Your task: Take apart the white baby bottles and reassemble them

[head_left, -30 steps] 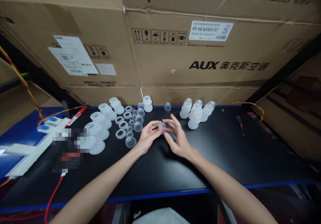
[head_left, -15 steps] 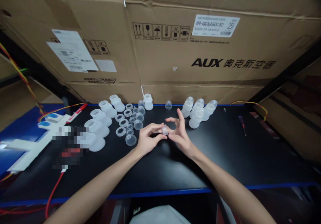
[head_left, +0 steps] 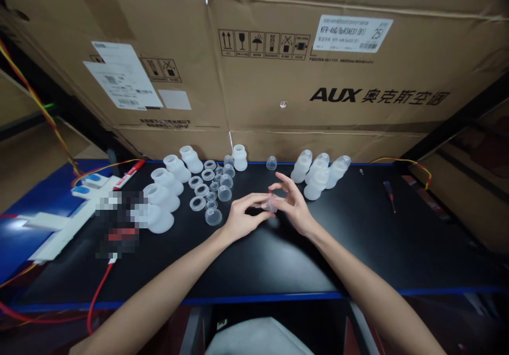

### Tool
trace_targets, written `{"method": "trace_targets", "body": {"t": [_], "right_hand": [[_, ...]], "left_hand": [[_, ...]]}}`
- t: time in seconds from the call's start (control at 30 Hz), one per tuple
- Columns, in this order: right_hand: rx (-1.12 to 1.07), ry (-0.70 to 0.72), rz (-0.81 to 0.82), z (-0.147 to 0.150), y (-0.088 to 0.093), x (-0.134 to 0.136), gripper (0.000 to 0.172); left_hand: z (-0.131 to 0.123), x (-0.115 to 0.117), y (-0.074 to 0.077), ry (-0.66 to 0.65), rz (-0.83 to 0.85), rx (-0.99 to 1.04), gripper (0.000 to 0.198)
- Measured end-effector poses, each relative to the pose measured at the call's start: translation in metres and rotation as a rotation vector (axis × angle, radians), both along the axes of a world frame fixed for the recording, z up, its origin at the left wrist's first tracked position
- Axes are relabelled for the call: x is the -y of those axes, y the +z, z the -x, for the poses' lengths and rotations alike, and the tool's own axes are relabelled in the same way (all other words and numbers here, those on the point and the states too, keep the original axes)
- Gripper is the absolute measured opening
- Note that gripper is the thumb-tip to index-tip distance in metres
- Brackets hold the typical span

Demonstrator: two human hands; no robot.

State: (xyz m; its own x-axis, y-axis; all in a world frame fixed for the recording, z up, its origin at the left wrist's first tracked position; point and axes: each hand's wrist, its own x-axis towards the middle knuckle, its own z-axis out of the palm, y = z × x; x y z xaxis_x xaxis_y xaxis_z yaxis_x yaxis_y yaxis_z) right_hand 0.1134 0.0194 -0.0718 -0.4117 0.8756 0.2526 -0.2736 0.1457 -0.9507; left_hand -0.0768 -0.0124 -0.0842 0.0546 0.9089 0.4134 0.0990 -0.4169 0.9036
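Far left of the fingers (head_left: 260,219) we note a white power strip (head_left: 85,212), a red-and-white marker (head_left: 129,175) near its far end, and a pixelated patch hiding some object. Next, still left of the fingers: a slanting row of five uncapped bottles (head_left: 177,168), then clear rings (head_left: 201,189), small nipple-like parts (head_left: 211,196) and clear domes (head_left: 225,193), the domes close beside the left hand (head_left: 244,217). A lone uncapped bottle (head_left: 239,159) stands beyond it.

Left fingers pinched on a small clear piece (head_left: 272,204), held between the two hands above the black worktop (head_left: 270,259). Right hand (head_left: 296,211): thumb at the piece, index raised, fingers loosely spread; we cannot tell whether it grips.

Beyond the fingers, a single clear cap (head_left: 271,163). Beyond and right, four domed bottles (head_left: 317,184) cluster; well right, a screwdriver (head_left: 389,196). A carton (head_left: 270,79) walls off the far side.
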Motion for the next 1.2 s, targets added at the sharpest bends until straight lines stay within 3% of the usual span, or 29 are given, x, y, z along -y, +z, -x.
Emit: {"method": "trace_targets", "body": {"t": [0.2, 0.37, 0.53, 0.73, 0.87, 0.97, 1.03, 1.1, 1.2], "right_hand": [[0.154, -0.142, -0.040, -0.001, 0.001, -0.011, 0.049], [0.214, -0.058, -0.048, -0.004, 0.004, -0.012, 0.035], [0.263, -0.060, -0.057, -0.001, 0.001, -0.010, 0.037], [0.270, 0.049, -0.039, -0.005, -0.005, -0.009, 0.045], [0.279, 0.092, -0.060, -0.007, -0.012, -0.015, 0.050], [0.267, 0.125, -0.021, -0.006, -0.014, -0.019, 0.054], [0.233, 0.114, 0.055, -0.004, -0.014, -0.021, 0.060], [0.181, 0.063, 0.136, -0.003, -0.013, -0.022, 0.063], [0.082, -0.025, 0.243, -0.004, -0.011, -0.026, 0.060]], "left_hand": [[-0.004, 0.003, 0.001, 0.128, -0.059, -0.044, 0.040], [0.000, 0.003, 0.009, 0.133, -0.089, -0.047, 0.032], [0.002, 0.001, 0.007, 0.171, -0.131, -0.005, 0.038], [0.005, -0.007, -0.001, 0.137, -0.171, 0.000, 0.018], [0.011, -0.008, -0.004, 0.055, -0.225, -0.092, 0.018], [0.017, -0.011, 0.005, 0.008, -0.232, -0.228, 0.022], [0.023, -0.023, 0.018, 0.133, -0.219, -0.282, 0.020], [0.030, -0.044, 0.033, 0.350, -0.203, -0.293, 0.022], [0.041, -0.087, 0.050, 0.636, -0.161, -0.418, 0.056]]}}
